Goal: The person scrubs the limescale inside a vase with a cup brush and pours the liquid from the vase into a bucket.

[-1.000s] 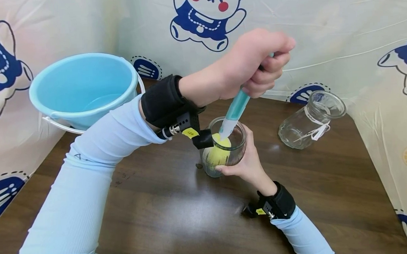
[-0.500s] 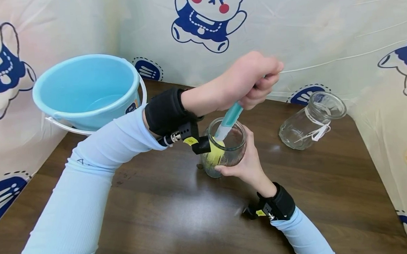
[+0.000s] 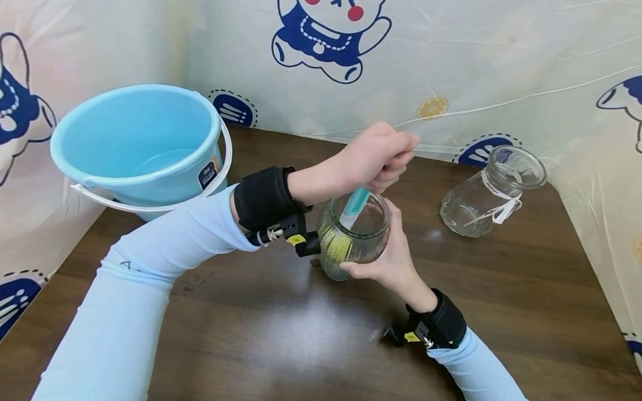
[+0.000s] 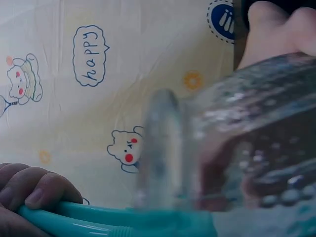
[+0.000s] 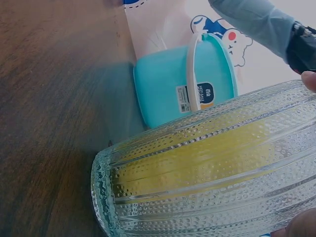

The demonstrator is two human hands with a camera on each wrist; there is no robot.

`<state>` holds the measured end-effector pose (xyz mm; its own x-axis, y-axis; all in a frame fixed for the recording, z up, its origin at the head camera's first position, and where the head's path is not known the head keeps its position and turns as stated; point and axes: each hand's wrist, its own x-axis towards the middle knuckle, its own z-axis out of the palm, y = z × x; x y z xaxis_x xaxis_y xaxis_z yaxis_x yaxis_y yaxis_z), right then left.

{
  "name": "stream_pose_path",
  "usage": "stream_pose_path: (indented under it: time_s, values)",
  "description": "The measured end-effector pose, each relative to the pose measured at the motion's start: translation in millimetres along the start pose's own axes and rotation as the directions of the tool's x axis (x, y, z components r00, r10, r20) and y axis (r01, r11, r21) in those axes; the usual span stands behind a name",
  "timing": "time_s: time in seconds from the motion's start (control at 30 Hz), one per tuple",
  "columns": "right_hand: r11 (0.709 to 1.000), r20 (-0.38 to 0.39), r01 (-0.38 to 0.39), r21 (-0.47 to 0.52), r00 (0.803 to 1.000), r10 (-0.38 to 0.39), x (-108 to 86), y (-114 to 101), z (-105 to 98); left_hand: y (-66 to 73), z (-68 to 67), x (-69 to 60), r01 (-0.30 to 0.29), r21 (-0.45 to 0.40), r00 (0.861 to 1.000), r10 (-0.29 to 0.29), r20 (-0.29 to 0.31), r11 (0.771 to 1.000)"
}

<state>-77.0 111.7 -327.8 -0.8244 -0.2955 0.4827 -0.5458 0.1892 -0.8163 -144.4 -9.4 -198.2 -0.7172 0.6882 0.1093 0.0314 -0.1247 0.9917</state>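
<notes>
My left hand (image 3: 379,158) grips the teal-and-white handle (image 3: 355,206) of a sponge cup brush, above the mouth of a glass jar (image 3: 330,266). Inside the jar, the brush's yellow sponge head (image 3: 337,246) shows through the textured wall. In the right wrist view the yellow sponge (image 5: 197,158) reaches close to the jar's base. My right hand (image 3: 389,258) holds the jar from its right side, thumb in front. The jar stands on the table. In the left wrist view, curled fingers (image 4: 42,190) hold the teal handle (image 4: 98,222), close to the jar's blurred rim (image 4: 165,148).
A light-blue bucket (image 3: 185,184) with a white handle stands at the back left. Towards the back right is a second glass jar (image 3: 467,210) with a white ribbon bow. The dark wooden table (image 3: 283,343) meets a cartoon-printed sheet (image 3: 507,58) behind.
My left hand has moved down and slightly left, pushing the brush deeper into the jar. The sponge has sunk below the rim. My right hand and the jar have stayed put.
</notes>
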Motion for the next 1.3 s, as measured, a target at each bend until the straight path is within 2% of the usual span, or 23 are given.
stream_pose_path:
  time_s: [0.17, 0.37, 0.47, 0.57, 0.7, 0.8, 0.9, 0.97, 1.1, 1.17, 1.3]
  values:
    - [1.0, 0.002, -0.012, -0.006, 1.0, 0.012, -0.5, 0, 0, -8.8, -6.5, -3.9, -0.059, -0.012, 0.998, 0.059, -0.001, 0.998]
    - [1.0, 0.008, -0.027, -0.012, 1.0, 0.027, -0.5, 0, 0, -8.6, -9.3, -11.1, -0.12, -0.026, 0.992, 0.121, 0.027, 0.992]
    - [1.0, 0.012, -0.021, -0.012, 1.0, 0.021, -0.8, 0, -1, -3.3, -7.5, -17.4, -0.182, -0.022, 0.983, 0.182, 0.034, 0.983]
    - [1.0, 0.013, -0.015, 0.003, 1.0, 0.015, -0.8, 0, -1, 6.1, -4.4, -21.5, -0.251, -0.006, 0.967, 0.251, 0.046, 0.968]
    - [1.0, 0.008, -0.018, 0.009, 1.0, 0.018, -3.7, 17, -1, 20.0, -0.2, -22.7, -0.351, 0.033, 0.934, 0.347, 0.08, 0.936]
    - [1.0, 0.01, -0.022, 0.011, 1.0, 0.022, -4.2, 20, -1, 31.5, 6.6, -26.2, -0.408, 0.101, 0.912, 0.399, 0.096, 0.907]
    - [0.999, 0.018, -0.029, 0.021, 0.999, 0.028, -1.6, 6, -2, 41.0, 14.9, -31.2, -0.459, 0.189, 0.889, 0.446, 0.106, 0.868]
    - [0.999, 0.018, -0.023, 0.022, 1.0, 0.023, -0.7, 1, -2, 42.9, 18.7, -32.6, -0.498, 0.243, 0.867, 0.485, 0.117, 0.832]
    - [1.0, 0.017, -0.011, 0.014, 1.0, 0.011, -0.2, 0, -2, 33.8, 19.9, -30.0, -0.593, 0.28, 0.805, 0.57, 0.165, 0.755]
    - [1.0, 0.018, -0.004, 0.007, 1.0, 0.004, -0.3, -1, -2, 26.3, 18.9, -27.0, -0.633, 0.263, 0.774, 0.601, 0.197, 0.728]
    - [1.0, 0.026, -0.007, 0.014, 1.0, 0.006, -0.6, 0, -2, 10.5, 17.0, -20.0, -0.71, 0.207, 0.703, 0.658, 0.269, 0.673]
